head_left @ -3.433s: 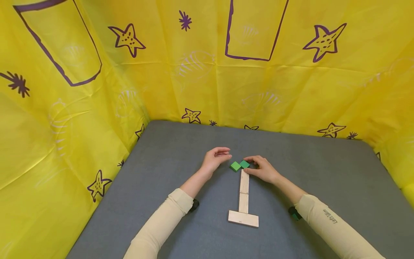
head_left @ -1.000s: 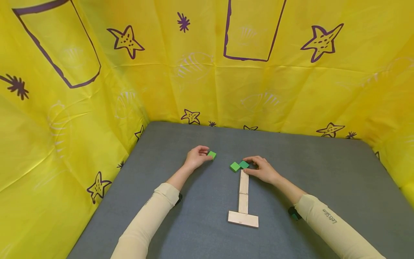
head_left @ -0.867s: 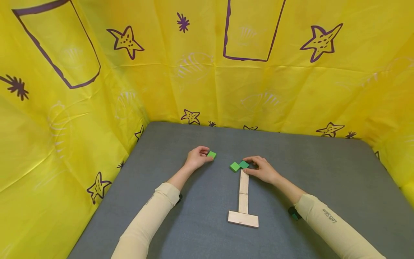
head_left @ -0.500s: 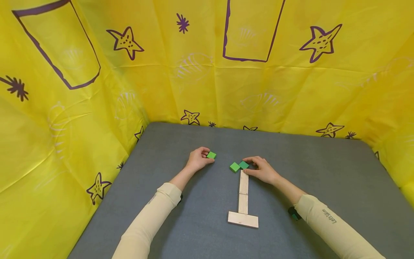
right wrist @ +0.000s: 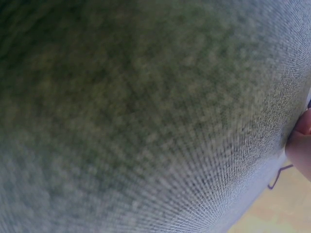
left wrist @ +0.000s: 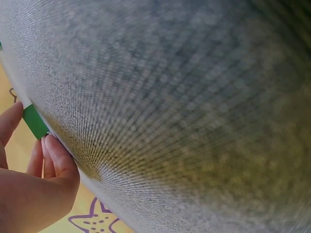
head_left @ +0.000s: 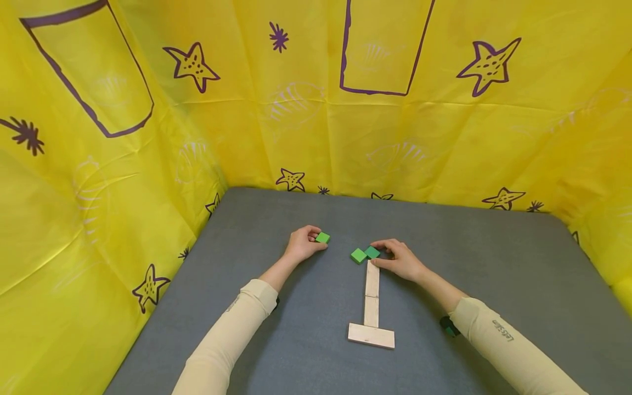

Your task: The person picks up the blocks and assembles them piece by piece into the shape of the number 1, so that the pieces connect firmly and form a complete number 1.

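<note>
My left hand [head_left: 302, 243] pinches a light green square block [head_left: 323, 237] between thumb and fingers, low over the table. In the left wrist view the same green block [left wrist: 35, 122] shows between the thumb and fingertips. Farther right, my right hand [head_left: 402, 260] holds a dark green square block [head_left: 372, 252] between index finger and thumb. A second light green block [head_left: 358, 255] touches it corner to corner. Just below, two pale wooden planks [head_left: 372, 291] lie end to end in a line, meeting a crosswise wooden plank [head_left: 371, 336]. Only fingertips of my right hand [right wrist: 301, 143] appear in the right wrist view.
A dark grey cloth-covered table [head_left: 474, 263] lies under everything. Yellow curtains [head_left: 306, 131] printed with purple starfish and fish outlines enclose its back and sides. Dark wrist cameras [head_left: 449, 326] sit by the cream sleeves [head_left: 513, 340].
Compared with the oldest frame, my left hand is farther left, and a light green block now shows at its fingers. Over the last second it shifted slightly. The right hand stays in place.
</note>
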A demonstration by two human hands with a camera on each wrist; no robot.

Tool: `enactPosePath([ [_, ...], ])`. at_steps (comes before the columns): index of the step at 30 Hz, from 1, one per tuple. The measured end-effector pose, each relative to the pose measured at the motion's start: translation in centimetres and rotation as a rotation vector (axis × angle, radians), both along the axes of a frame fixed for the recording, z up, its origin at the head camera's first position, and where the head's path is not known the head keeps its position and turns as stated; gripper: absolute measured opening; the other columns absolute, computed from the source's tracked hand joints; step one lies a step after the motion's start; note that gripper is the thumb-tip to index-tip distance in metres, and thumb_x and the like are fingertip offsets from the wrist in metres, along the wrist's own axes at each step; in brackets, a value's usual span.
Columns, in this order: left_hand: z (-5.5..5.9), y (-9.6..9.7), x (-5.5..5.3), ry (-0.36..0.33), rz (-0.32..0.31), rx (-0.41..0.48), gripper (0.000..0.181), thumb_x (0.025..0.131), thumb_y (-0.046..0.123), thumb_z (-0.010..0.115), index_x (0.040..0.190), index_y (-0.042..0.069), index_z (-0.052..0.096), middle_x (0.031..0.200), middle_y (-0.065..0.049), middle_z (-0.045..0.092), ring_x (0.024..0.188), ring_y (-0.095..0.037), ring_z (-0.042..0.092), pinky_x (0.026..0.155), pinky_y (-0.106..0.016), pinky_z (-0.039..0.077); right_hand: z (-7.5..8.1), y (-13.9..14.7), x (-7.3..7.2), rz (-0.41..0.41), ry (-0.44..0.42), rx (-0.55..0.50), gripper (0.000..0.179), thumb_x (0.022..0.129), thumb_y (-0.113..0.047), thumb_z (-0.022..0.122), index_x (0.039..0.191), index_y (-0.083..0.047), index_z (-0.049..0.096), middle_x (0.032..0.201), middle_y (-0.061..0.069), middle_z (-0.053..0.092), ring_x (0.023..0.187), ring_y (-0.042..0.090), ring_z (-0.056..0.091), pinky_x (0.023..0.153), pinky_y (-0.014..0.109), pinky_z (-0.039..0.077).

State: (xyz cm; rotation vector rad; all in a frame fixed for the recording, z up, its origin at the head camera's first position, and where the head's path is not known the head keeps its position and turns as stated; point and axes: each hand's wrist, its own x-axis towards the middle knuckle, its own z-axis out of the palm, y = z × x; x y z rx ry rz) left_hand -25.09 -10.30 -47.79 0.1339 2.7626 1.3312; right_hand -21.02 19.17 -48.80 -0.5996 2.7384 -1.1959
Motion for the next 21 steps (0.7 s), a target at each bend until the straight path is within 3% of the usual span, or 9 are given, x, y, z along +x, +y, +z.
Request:
enactPosePath([
  [14, 0.10, -0.03, 0.16, 0.009, 0.007, 0.012, 0.041, 0.078, 0.016, 0.082, 0.115, 0.003, 0.067, 0.102, -0.008, 0.067, 0.090, -0.021, 0.060, 0.079, -0.033, 0.049, -0.14, -0.01, 0.06, -0.006, -0.001, -0.001, 0.044, 0.089, -0.026, 0.072, 0.128, -0.006, 0.062, 0.123, 0.016, 0.057, 0.105, 0.030, 0.048, 0.089, 0.044, 0.038],
  [21, 0.39, -0.06, 0.53, -0.016, 0.041, 0.071, 0.043, 0.079, 0.019, 0.082, 0.117, 0.006, 0.067, 0.104, -0.007, 0.067, 0.093, -0.021, 0.060, 0.082, -0.035, 0.050, -0.08, -0.11, 0.06, -0.010, -0.004, 0.002, 0.044, 0.090, -0.027, 0.071, 0.128, -0.007, 0.062, 0.124, 0.016, 0.057, 0.105, 0.031, 0.048, 0.089, 0.045, 0.038],
])
